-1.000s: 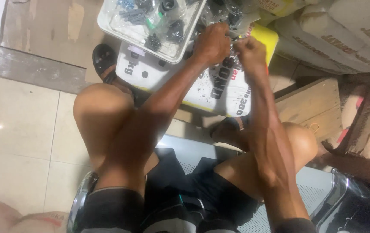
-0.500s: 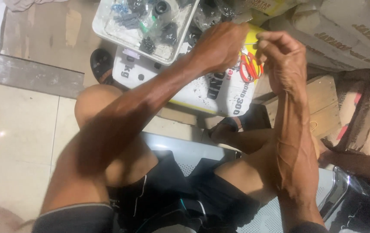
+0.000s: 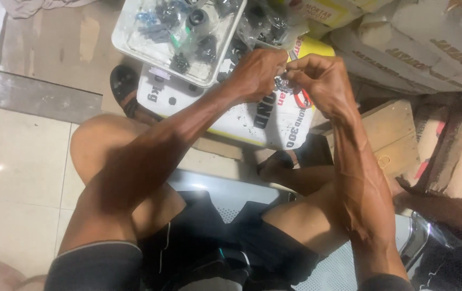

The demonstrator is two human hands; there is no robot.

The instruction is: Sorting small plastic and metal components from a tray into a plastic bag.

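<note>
Seen from above: left hand and right hand closed together, fingertips pinching a small dark part over a white sack; many parts still loose in clear tray; assembly apparently unfinished.

Small dark part mostly hidden between both hands' fingers

A white sack with black lettering and a yellow edge is seen lying flat at the centre, toward 12 o'clock. A clear plastic tray is set on its upper left corner, at 11 o'clock. Tan paper sacks with dark print are stacked at 2 o'clock. A yellow-and-white printed package is found at 1 o'clock. A brown cardboard box is placed at 3 o'clock.
</note>
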